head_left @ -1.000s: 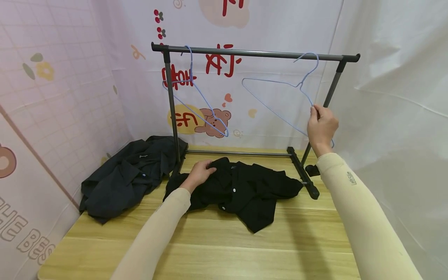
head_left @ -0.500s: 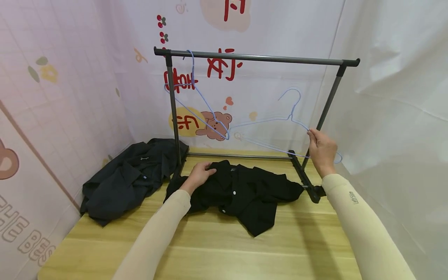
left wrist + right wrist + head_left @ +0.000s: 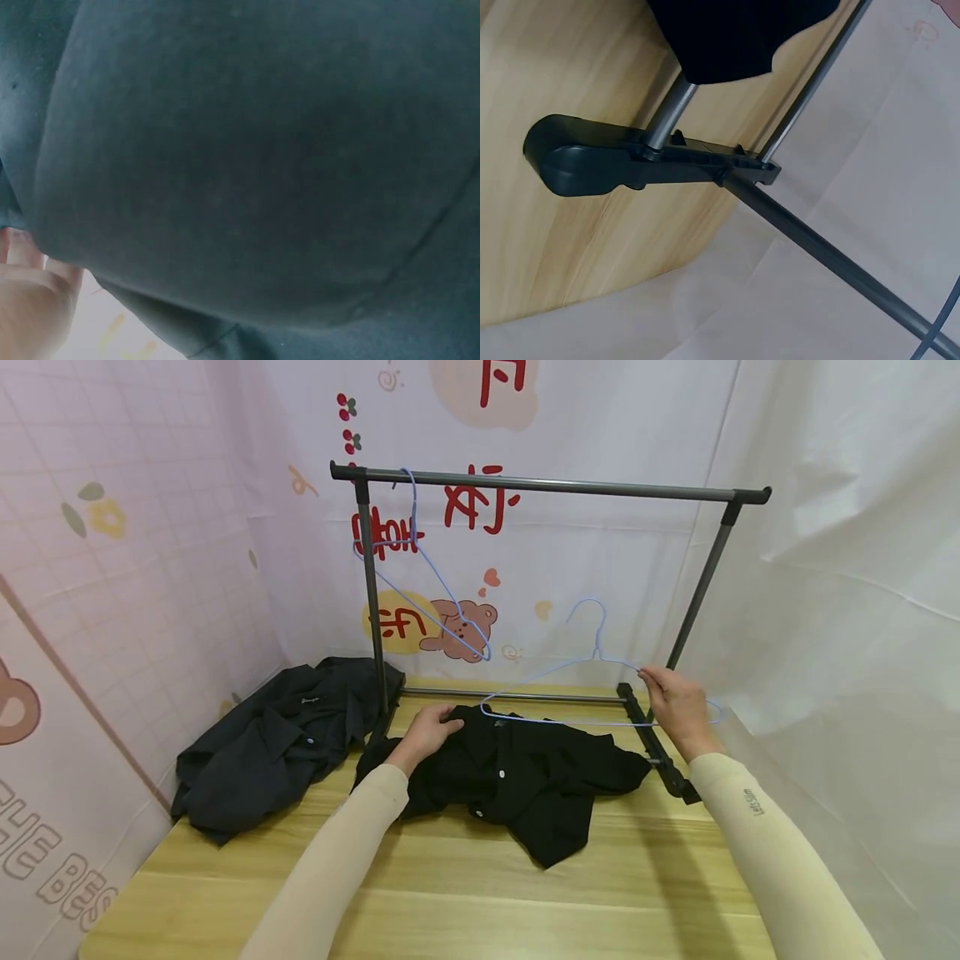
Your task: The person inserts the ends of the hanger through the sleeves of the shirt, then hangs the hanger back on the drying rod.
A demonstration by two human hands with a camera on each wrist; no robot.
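Note:
A black shirt [image 3: 540,768] with white buttons lies on the table under the rack. My left hand [image 3: 427,735] grips it near the collar, thumb on top. The left wrist view is mostly filled by the dark cloth [image 3: 240,165], my left hand [image 3: 34,300] showing at its lower left edge. Off the bar, a light blue wire hanger [image 3: 597,643] is pinched at its right shoulder by my right hand [image 3: 678,706]. Its hook points up, and its lower wire overlaps the shirt's top edge in the head view.
A grey metal clothes rack [image 3: 547,485] stands over the shirt; its black foot [image 3: 585,161] shows in the right wrist view. Another blue hanger [image 3: 413,514] hangs at the bar's left end. A dark grey shirt [image 3: 277,752] lies crumpled at left on the wooden table [image 3: 450,902].
My right hand has lifted the hanger off the bar and brought it down and left, towards the black shirt. My left hand has stayed at the shirt.

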